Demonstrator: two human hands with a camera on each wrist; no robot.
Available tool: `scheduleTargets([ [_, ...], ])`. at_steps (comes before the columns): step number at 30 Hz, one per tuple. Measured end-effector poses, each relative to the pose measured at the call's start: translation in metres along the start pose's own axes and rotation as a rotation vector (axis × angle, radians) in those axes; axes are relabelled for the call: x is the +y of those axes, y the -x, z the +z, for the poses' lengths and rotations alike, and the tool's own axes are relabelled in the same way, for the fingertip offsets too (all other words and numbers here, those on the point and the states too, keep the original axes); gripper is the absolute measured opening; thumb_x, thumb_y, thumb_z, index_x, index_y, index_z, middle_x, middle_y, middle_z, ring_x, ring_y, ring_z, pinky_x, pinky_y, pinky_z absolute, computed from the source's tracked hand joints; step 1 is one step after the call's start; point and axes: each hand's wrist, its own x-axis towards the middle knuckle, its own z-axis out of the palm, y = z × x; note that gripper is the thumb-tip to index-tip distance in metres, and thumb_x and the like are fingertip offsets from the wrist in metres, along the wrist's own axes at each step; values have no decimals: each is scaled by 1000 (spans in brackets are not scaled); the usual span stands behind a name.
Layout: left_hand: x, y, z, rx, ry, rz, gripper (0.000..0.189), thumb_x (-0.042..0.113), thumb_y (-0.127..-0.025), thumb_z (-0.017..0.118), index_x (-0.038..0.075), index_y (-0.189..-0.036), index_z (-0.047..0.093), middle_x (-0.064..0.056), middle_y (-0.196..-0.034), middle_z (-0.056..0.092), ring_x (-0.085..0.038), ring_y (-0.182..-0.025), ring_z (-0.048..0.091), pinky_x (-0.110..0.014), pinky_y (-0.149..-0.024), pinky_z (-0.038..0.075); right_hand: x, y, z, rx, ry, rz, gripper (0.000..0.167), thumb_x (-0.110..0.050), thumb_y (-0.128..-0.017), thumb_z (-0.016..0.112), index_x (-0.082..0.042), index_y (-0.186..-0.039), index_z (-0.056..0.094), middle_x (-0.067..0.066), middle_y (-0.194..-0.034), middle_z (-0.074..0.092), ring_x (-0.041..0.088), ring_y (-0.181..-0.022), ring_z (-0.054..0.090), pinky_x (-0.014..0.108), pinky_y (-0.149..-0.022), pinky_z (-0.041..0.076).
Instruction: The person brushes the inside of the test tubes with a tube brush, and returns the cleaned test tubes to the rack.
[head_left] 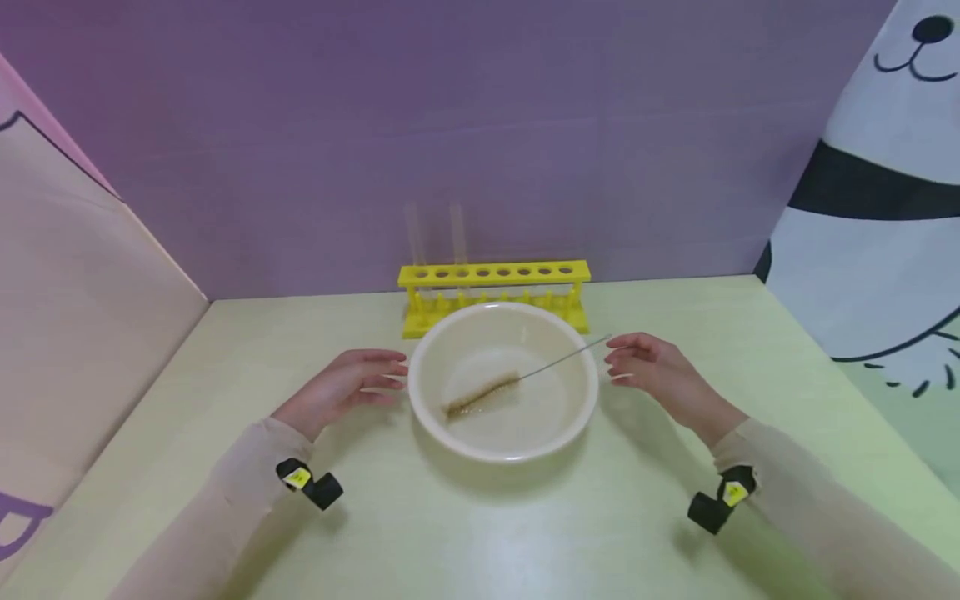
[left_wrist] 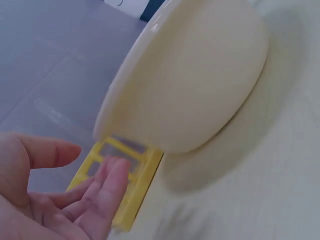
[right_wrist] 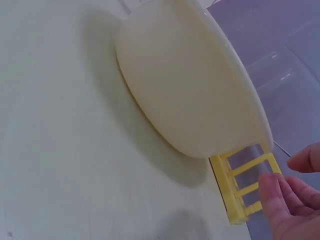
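Both grips are empty: the right hand (head_left: pixel 656 371) has loosely bent fingers with a gap between thumb and fingertips, and the left hand (head_left: pixel 348 383) is relaxed the same way. They flank the round, cream-coloured, glossy basin (head_left: pixel 510 446), one just beside each side, and the wrist views show a gap between the fingers and its outer wall. Inside lies a slender brush with brown bristles (head_left: pixel 483 397) and a thin metal wire handle (head_left: pixel 558 362). Its long axis slants from the bristles, left of the basin's middle, up and out over the right rim, so the handle's tip ends at the right fingertips, much the nearer hand; whether they touch, I cannot tell. Just behind the basin, on the pale tabletop (head_left: pixel 510 533), a yellow rack with round holes (head_left: pixel 492 271) holds two clear, slim tubes (head_left: pixel 458 237) towards its left end.
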Motion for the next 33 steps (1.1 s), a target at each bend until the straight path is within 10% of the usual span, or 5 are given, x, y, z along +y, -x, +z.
scheduleTargets([
  [5, 9, 5, -25, 6, -122, 50, 49, 17, -98, 48, -7, -139, 35, -20, -131, 52, -29, -113, 56, -33, -87, 51, -11, -1, -7, 131, 325, -91, 38, -9, -93, 56, 9, -125, 46, 18, -111, 58, 11, -92, 59, 25, -80, 53],
  [15, 44, -9, -40, 90, -234, 113, 45, 17, -98, 47, -5, -137, 37, -26, -137, 43, -41, -123, 45, -43, -96, 45, -19, -9, 3, 218, 1043, -761, 34, 3, -75, 73, 4, -106, 60, 18, -104, 60, 35, -97, 56, 48, -82, 48],
  [20, 55, -28, -38, 157, -216, 115, 45, 15, -98, 49, -2, -138, 38, -23, -140, 42, -39, -125, 43, -46, -100, 41, -19, -13, 9, 183, 1149, -933, 31, 9, -70, 72, 4, -98, 62, 19, -98, 61, 35, -92, 57, 46, -79, 51],
  [33, 81, -68, -27, 390, -269, 147, 39, 13, -93, 57, 2, -130, 51, -14, -128, 53, -29, -113, 53, -41, -95, 46, -13, -19, 11, 67, 1346, -1070, 38, 15, -63, 76, 1, -97, 64, 14, -95, 62, 29, -88, 58, 36, -74, 54],
])
